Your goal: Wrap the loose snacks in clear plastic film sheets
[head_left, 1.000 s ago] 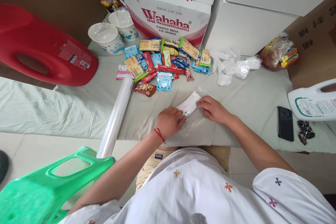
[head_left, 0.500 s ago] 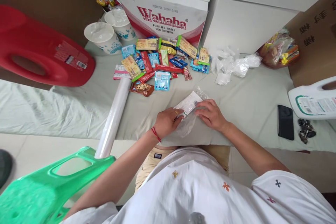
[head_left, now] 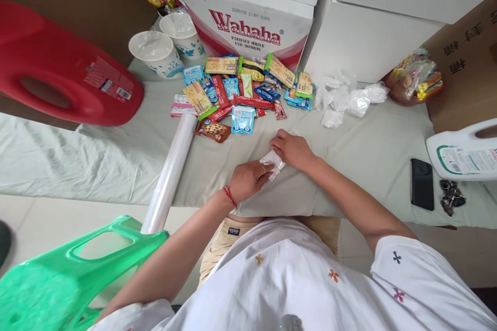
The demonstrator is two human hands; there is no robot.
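Between my hands, on the cloth-covered table, lies a small white packet point(head_left: 274, 164) with clear plastic film about it. My left hand point(head_left: 248, 182) has its thumb and fingers closed on the packet's near left end. At the far right end, the bent fingers of my right hand point(head_left: 292, 149) press together on the packet and its film, covering much of it. Beyond my hands is a pile of wrapped snacks, with a light-blue sachet point(head_left: 243, 120) and a brown cookie packet point(head_left: 213, 131) nearest. Several plastic-wrapped bundles point(head_left: 357, 102) lie to the right of the pile.
A roll of plastic film point(head_left: 170, 176) leans over the table's front edge by a green stool point(head_left: 116, 258). Left stand a red jug point(head_left: 77, 77) and paper cups point(head_left: 155, 57). At right are a phone point(head_left: 422, 184), keys point(head_left: 451, 197) and a white jug point(head_left: 466, 152).
My right hand has moved left and slightly away from me, closing its fingers over the packet. The loose film that spread below the packet is now gathered around it. My left hand stays nearly in place.
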